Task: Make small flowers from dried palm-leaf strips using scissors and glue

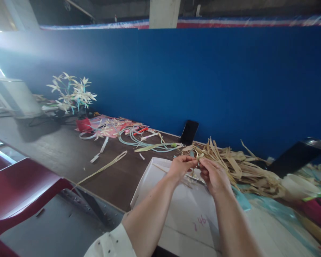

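Note:
My left hand [182, 167] and my right hand [212, 173] meet above a white box lid [173, 214]. Both have their fingers pinched on a small pale strip of dried husk [198, 157], which is bent into a loop between the fingertips. Its exact shape is partly hidden by the fingers. Below the hands, thin pieces of husk and a dark slender object lie on the lid, too blurred to name. A heap of dried brown husks [238, 166] lies just to the right of my right hand.
A black phone [189, 132] leans against the blue partition [230, 82]. On the dark table are a coil of pale blue cord [128, 137], a braided strip [104, 167] and a husk-flower plant in a red pot [83, 125]. A dark tumbler [296, 157] and white bowl [299, 185] stand right; red chairs [24, 192] stand left.

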`<state>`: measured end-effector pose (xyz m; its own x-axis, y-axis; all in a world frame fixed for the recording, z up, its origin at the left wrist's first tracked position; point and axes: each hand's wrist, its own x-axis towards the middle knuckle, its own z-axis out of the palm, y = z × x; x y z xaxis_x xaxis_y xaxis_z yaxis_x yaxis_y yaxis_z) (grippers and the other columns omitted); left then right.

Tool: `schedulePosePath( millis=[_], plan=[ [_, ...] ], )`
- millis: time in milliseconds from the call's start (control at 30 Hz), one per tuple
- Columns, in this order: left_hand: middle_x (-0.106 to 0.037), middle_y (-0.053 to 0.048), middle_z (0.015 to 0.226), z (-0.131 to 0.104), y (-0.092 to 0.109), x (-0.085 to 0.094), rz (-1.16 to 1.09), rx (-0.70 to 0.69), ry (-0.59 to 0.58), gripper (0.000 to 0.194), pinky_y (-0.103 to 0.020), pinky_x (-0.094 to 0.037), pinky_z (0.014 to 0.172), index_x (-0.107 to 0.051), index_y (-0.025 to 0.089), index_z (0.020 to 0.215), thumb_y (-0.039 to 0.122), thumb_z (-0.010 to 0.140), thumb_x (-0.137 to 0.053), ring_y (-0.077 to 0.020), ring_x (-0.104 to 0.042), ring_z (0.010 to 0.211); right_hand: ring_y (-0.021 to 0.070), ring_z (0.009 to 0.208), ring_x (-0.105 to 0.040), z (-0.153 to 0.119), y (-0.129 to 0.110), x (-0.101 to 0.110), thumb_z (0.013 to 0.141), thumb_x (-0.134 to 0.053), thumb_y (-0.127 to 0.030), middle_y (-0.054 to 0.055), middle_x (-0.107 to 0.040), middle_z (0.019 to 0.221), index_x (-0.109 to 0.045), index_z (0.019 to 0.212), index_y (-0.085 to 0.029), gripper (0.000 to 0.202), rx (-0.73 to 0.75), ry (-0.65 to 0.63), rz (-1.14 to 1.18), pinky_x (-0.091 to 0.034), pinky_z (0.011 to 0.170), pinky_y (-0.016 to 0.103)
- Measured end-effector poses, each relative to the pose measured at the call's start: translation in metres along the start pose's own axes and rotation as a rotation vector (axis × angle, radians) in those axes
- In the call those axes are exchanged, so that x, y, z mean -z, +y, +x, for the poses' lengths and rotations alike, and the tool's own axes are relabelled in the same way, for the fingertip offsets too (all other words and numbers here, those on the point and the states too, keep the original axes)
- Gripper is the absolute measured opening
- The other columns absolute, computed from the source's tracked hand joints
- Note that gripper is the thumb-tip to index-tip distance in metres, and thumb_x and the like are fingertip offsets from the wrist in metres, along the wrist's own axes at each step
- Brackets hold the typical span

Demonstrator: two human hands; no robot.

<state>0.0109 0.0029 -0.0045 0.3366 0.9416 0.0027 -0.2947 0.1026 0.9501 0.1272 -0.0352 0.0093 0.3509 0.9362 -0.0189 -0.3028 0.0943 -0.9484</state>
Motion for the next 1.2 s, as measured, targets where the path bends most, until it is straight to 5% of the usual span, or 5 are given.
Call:
schedulePosePath(
  millis=[1200],
  plan=[
    [-0.060,-0.001,0.067,-0.0011,0.0013,-0.0012,0.084,-0.076,0.037,0.026,-0.022,-0.039,0.059,-0.065,0.013,0.075,0.033,0.059,-0.071,-0.0085,-0.050,0.060,0.0049,0.043,-0.034,0.0059,0.0060,0.0053,0.059,-0.075,-0.037,-0.004,-0.046,0.052,-0.064,0.072,-0.016,0.027,0.120,0.010,-0.159,-0.023,0.038,0.018]
  ],
)
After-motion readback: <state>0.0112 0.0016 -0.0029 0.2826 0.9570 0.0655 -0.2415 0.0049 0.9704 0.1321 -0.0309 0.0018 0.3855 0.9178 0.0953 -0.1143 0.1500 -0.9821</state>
